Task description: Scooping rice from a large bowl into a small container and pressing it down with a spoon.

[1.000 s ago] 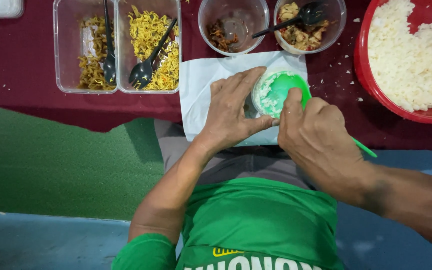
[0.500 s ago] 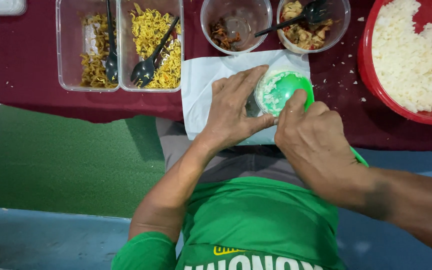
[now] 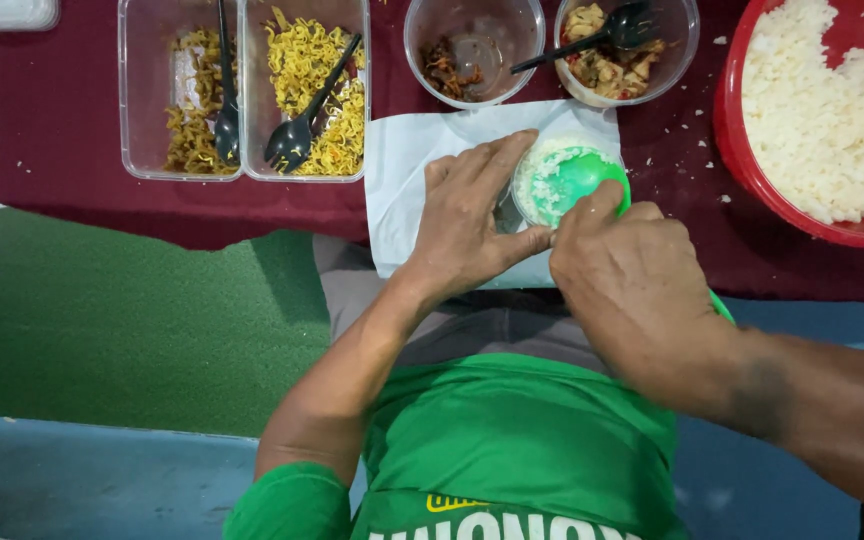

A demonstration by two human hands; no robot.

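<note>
The fingers [image 3: 497, 160] of the left hand [image 3: 467, 225] curl around the near-left side of a small round clear cup [image 3: 552, 178], thumb pressed against its near wall, steadying it. Inside the cup lies a layer of white rice, clinging mostly to the left side, and the broad bowl of a green spoon [image 3: 580, 175] presses down into it. The right hand [image 3: 632, 275] is closed over the spoon's handle, index finger stretched along it toward the bowl, knuckles up; a short green tip of the handle peeks out behind the wrist. The cup stands on a white sheet of paper [image 3: 402, 170] laid over the dark red cloth [image 3: 52, 130] of the worktop, just in front of the person's lap.

Beyond the paper stand two round clear tubs, one [image 3: 470, 50] with a few dark scraps, the other [image 3: 617, 55] with chunky food and a black spoon. To the left, two rectangular tubs [image 3: 242, 90] hold yellow noodles and black forks. At the right, a red basin [image 3: 742, 160] holds white rice.
</note>
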